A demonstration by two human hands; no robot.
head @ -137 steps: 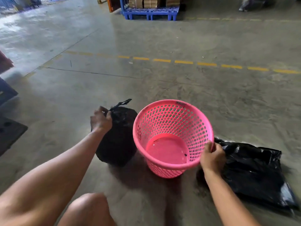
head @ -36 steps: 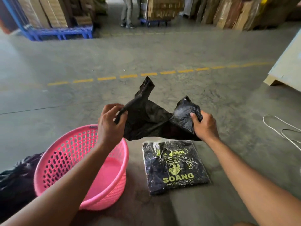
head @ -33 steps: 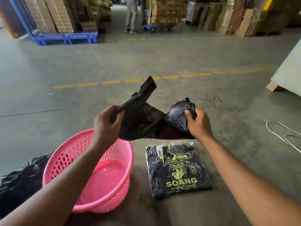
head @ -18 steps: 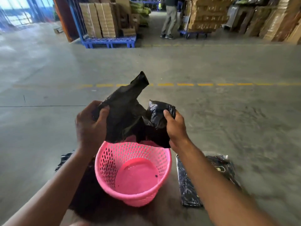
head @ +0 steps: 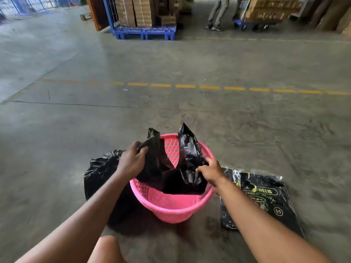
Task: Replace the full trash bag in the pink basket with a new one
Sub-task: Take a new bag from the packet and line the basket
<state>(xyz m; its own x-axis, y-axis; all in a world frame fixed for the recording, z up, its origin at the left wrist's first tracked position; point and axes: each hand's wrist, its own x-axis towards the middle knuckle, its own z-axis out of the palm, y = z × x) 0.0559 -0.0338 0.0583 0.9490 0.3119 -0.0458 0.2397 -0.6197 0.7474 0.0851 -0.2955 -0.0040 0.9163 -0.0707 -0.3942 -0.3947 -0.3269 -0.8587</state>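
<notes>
Hands work on either side of the pink basket [head: 171,204], each gripping the new bag [head: 182,179] by one side of its mouth. The left hand [head: 131,162] is clenched around the left handle strip, which sticks up above the rim; the right hand [head: 210,172] pinches the crumpled plastic near the right handle, which also points upward. Held apart this way, the mouth is spread while the body of the bag hangs down inside the basket, so the grip looks meant to open the bag and seat it rather than simply carry it. The plastic does not yet fold over the rim, and pink wall shows between the two handles, so the lining step seems only partly done.

The full trash bag [head: 102,175] sits on the floor touching the basket's left side, already out and set within reach but clear of the opening. A flat pack of spare bags [head: 260,200] lies on the floor just right of the basket, near the right forearm, likely the source of the new one. Far back stand a blue pallet [head: 144,32] with cartons and a second person's legs [head: 216,14].
</notes>
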